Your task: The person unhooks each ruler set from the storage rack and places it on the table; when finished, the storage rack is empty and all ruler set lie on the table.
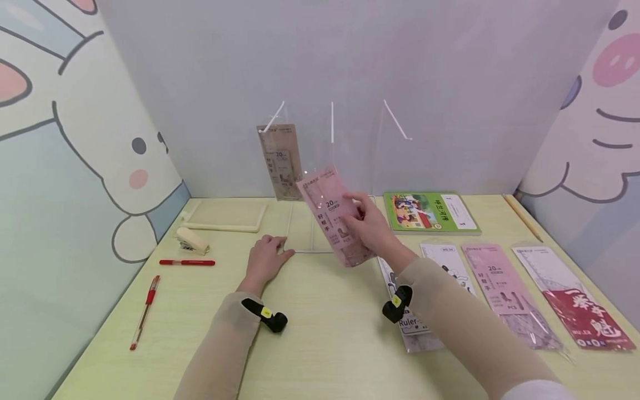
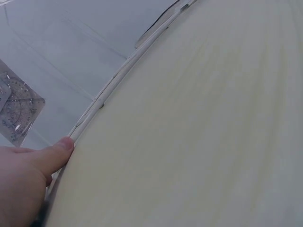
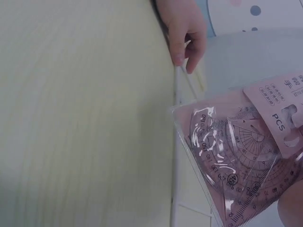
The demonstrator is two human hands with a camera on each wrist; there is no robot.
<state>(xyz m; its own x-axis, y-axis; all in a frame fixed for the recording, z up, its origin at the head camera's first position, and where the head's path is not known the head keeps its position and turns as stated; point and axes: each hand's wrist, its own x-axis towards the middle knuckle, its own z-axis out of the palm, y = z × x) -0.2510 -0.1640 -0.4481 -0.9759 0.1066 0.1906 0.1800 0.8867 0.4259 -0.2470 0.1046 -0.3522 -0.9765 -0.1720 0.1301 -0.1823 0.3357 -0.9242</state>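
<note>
In the head view my right hand [image 1: 368, 225] pinches a pink ruler-set packet [image 1: 327, 208] by its right side, tilted in front of the white display rack [image 1: 320, 252]. Through its clear sleeve, the right wrist view shows a protractor and set squares [image 3: 236, 156]. My left hand [image 1: 265, 260] grips the front left corner of the rack's wire base, its thumb [image 2: 59, 149] lying along the wire in the left wrist view. Three prongs stick out from the rack top. From the left prong [image 1: 272, 116] hangs a brownish ruler-set packet [image 1: 281, 161].
On the right lie a white packet [image 1: 447, 261], a pink packet [image 1: 497, 280], a red-and-white packet [image 1: 575, 297], a green book [image 1: 431, 213] and a wooden stick [image 1: 522, 218]. At left are a stapler [image 1: 192, 240], red pens [image 1: 187, 262] and a cream frame [image 1: 225, 226].
</note>
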